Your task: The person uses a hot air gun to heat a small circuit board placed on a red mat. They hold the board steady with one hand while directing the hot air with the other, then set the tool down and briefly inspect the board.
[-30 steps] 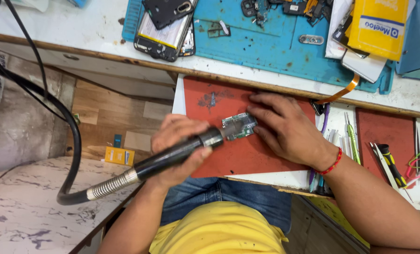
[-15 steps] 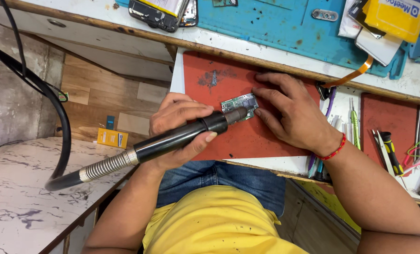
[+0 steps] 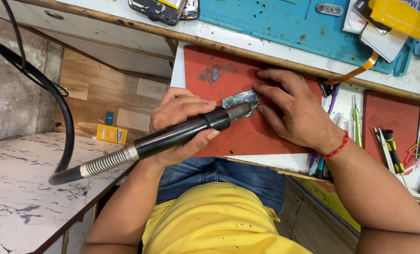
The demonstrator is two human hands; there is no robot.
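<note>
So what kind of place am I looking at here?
Most likely a phone or electronics repair bench: a small circuit board on a red work mat, a hot-air handpiece in the left hand, and dismantled phones above.

A small circuit board [image 3: 240, 100] lies on a mat [image 3: 266, 136] that sits on a pull-out shelf [image 3: 285, 162] under the front edge of the desk [image 3: 266, 44]. The right hand [image 3: 292, 110] rests on the mat to the right of the board, its fingertips touching the board's right end. The left hand [image 3: 184, 120] lies at the mat's left edge, wrapped around a handpiece [image 3: 181, 134] whose tip meets the board from the left; its hose [image 3: 54, 108] runs off to the left, over a side counter [image 3: 26, 188]. Further right on the shelf lie tweezers [image 3: 356, 120], then a second mat [image 3: 388, 117] near a screwdriver [image 3: 392, 150]. Behind, on the desk, a large mat [image 3: 276, 21] carries a dismantled phone [image 3: 160, 9] at its left.
</note>
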